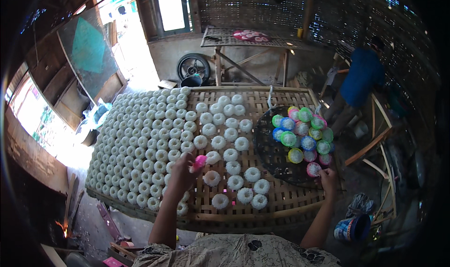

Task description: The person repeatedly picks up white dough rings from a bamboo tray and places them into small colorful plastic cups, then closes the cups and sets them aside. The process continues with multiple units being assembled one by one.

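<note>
My left hand (pixel 182 171) is closed around a small bright pink plastic mould (pixel 200 162), held over the woven bamboo rack (pixel 281 206). Beneath and beside it lie white ring-shaped cakes (pixel 212 178), grainy like rice. Tight rows of such rings fill the rack's left part, while the middle ones lie loosely spaced. At the right, my right hand (pixel 330 179) pinches a pink mould filled with white grains (pixel 313 169) at the near edge of a round black tray (pixel 267 161). Several filled moulds (pixel 308 142) in green, blue, yellow and pink are heaped on that tray.
Behind the rack stands a second woven table (pixel 218 35) bearing a pink-and-white item (pixel 251 36). A wheel (pixel 193 67) leans on the wall. A person in blue (pixel 360 77) stands at the right. A bucket (pixel 352 228) lies near right; a small fire (pixel 62 227) burns near left.
</note>
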Tool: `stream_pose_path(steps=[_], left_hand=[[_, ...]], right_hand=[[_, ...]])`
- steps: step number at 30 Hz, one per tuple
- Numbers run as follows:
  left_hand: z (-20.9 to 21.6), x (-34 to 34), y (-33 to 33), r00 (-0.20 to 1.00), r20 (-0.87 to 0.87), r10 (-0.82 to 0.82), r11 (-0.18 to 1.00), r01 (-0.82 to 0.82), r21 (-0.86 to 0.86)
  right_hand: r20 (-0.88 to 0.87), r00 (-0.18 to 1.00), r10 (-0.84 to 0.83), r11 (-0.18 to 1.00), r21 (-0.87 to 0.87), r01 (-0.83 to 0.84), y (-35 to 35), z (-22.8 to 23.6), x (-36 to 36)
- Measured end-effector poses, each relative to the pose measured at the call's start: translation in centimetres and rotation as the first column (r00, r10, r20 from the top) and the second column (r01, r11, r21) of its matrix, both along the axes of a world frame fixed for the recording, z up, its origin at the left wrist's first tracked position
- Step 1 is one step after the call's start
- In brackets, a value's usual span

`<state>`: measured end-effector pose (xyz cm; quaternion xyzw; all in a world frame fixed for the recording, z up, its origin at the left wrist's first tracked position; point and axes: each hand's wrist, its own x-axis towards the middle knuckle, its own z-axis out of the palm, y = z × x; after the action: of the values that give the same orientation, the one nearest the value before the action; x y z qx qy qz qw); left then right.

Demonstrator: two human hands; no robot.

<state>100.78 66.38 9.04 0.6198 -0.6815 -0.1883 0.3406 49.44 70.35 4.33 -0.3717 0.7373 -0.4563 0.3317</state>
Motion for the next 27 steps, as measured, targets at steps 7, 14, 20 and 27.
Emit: stream_pose_path(steps=[7, 14, 20, 27], left_hand=[[0.5, -0.5, 1.4, 0.974, 0.228, 0.011, 0.988, 0.024, -0.149], [1.8, 0.5, 2.0, 0.958, -0.286, 0.013, 0.975, -0.075, -0.208], [-0.5, -0.9, 3.1, 0.557, -0.823, -0.112, 0.985, 0.173, -0.017], [-0.2, -1.5, 5.9, 0.423, -0.906, -0.017, 0.947, 0.297, 0.121]], right_hand=[[0.609, 0.784, 0.122, 0.985, -0.173, -0.019, 1.0, 1.7, 2.2], [0.84, 0.348, 0.416, 0.883, -0.281, -0.376, -4.3, 3.2, 12.3], [-0.747, 0.523, 0.41, 0.674, -0.138, -0.726, -7.5, 4.4, 21.8], [-0.928, 0.208, 0.309, 0.603, 0.022, -0.797, -6.1, 6.5, 23.0]])
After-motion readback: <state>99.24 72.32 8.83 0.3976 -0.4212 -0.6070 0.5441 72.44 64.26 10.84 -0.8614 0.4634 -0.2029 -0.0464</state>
